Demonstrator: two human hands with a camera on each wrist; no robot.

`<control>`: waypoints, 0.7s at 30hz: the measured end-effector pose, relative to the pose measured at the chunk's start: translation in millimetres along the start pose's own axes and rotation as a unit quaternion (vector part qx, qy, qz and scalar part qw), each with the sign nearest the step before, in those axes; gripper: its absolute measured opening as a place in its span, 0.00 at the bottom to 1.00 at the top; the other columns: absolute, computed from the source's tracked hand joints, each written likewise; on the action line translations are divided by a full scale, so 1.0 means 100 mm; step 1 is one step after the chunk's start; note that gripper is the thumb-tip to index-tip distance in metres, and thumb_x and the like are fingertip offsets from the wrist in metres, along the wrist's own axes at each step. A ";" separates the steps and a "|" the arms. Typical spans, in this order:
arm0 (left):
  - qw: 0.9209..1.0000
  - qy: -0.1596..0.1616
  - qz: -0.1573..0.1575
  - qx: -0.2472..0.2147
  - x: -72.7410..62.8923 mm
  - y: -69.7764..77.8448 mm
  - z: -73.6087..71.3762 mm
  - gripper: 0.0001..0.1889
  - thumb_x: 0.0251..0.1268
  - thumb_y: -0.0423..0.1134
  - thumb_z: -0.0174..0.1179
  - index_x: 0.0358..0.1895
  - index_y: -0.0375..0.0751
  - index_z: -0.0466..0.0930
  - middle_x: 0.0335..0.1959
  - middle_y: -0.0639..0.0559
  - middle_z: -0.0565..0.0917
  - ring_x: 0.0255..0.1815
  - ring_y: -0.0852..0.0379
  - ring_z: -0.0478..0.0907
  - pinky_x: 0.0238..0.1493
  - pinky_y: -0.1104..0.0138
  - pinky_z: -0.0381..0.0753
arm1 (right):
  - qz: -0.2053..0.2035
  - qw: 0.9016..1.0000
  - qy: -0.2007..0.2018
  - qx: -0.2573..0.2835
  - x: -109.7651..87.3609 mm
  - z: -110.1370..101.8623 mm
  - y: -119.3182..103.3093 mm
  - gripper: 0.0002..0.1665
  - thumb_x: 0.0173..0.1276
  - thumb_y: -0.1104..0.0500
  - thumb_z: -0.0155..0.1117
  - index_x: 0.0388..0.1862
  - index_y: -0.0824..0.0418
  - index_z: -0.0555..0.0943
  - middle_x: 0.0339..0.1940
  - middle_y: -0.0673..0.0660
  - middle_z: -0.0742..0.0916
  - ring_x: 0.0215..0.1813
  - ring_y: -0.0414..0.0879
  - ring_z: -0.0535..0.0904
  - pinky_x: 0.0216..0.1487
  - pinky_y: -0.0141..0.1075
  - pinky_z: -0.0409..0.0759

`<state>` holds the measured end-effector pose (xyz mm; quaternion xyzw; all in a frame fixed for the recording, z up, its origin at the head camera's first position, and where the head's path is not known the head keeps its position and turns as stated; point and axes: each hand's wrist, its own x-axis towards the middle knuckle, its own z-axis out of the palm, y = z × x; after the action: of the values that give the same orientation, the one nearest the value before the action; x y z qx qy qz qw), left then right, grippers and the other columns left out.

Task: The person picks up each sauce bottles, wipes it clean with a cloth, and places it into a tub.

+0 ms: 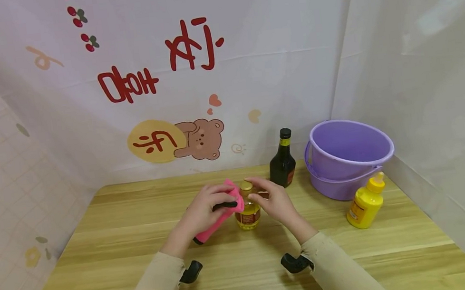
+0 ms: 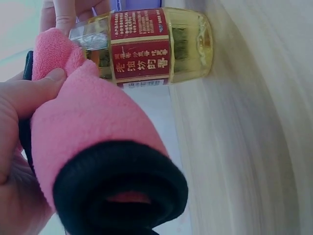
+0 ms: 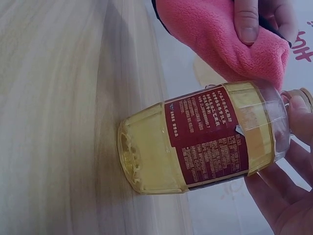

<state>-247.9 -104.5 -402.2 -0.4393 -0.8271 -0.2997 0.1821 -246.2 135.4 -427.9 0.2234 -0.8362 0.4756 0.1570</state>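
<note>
My left hand (image 1: 209, 206) grips a folded pink towel (image 2: 105, 107) with black edging, its thumb pressed on the fuzzy cloth in the left wrist view. One end of the towel touches or nearly touches an oil bottle (image 1: 248, 218) with a gold cap and dark red label. At the bottle's neck and cap, my right hand (image 1: 276, 201) holds it between thumb and fingers; some of those fingers are hidden behind the bottle in the right wrist view. The bottle is upright at the table's middle; whether its base rests fully on the wood I cannot tell.
Behind the oil bottle stands a dark sauce bottle (image 1: 282, 163) with a black cap. A purple bucket (image 1: 339, 171) occupies the back right, and a yellow squeeze bottle (image 1: 365, 206) is in front of it. White printed cloth (image 1: 285, 77) hangs along the back of the wooden table (image 1: 239, 278).
</note>
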 end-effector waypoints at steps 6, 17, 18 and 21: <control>1.000 0.013 0.002 -0.009 -0.07 -0.03 0.03 0.11 0.54 0.30 0.73 0.41 0.45 0.89 0.56 0.47 0.83 0.58 0.45 0.76 0.59 0.52 0.75 | -0.004 1.000 -0.001 -0.006 0.00 0.01 0.00 0.26 0.66 0.63 0.68 0.63 0.58 0.79 0.57 0.57 0.84 0.52 0.53 0.83 0.49 0.45 0.84; 0.998 0.023 -0.022 -0.047 -0.14 -0.09 0.08 0.12 0.54 0.28 0.72 0.41 0.45 0.89 0.58 0.48 0.82 0.59 0.46 0.74 0.59 0.52 0.75 | -0.010 1.000 -0.002 0.000 -0.01 0.00 0.01 0.25 0.67 0.62 0.67 0.64 0.56 0.79 0.58 0.56 0.84 0.53 0.52 0.83 0.49 0.46 0.84; 0.998 0.022 -0.024 -0.048 -0.15 -0.09 0.08 0.12 0.54 0.28 0.72 0.41 0.45 0.89 0.58 0.48 0.81 0.59 0.46 0.74 0.59 0.51 0.75 | -0.010 1.000 -0.001 -0.001 -0.01 0.00 0.01 0.25 0.67 0.62 0.67 0.64 0.56 0.79 0.58 0.56 0.84 0.53 0.52 0.83 0.49 0.45 0.84; 0.998 0.019 -0.029 -0.046 -0.16 -0.08 0.08 0.12 0.54 0.28 0.72 0.41 0.45 0.89 0.58 0.49 0.82 0.60 0.45 0.75 0.60 0.51 0.74 | -0.009 1.000 -0.001 -0.002 -0.01 0.00 0.01 0.25 0.67 0.62 0.68 0.64 0.58 0.79 0.58 0.56 0.84 0.52 0.51 0.83 0.49 0.45 0.84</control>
<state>-245.9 -113.1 -419.8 -0.4171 -0.8211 -0.3513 0.1687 -246.3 135.7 -429.3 0.2306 -0.8351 0.4728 0.1610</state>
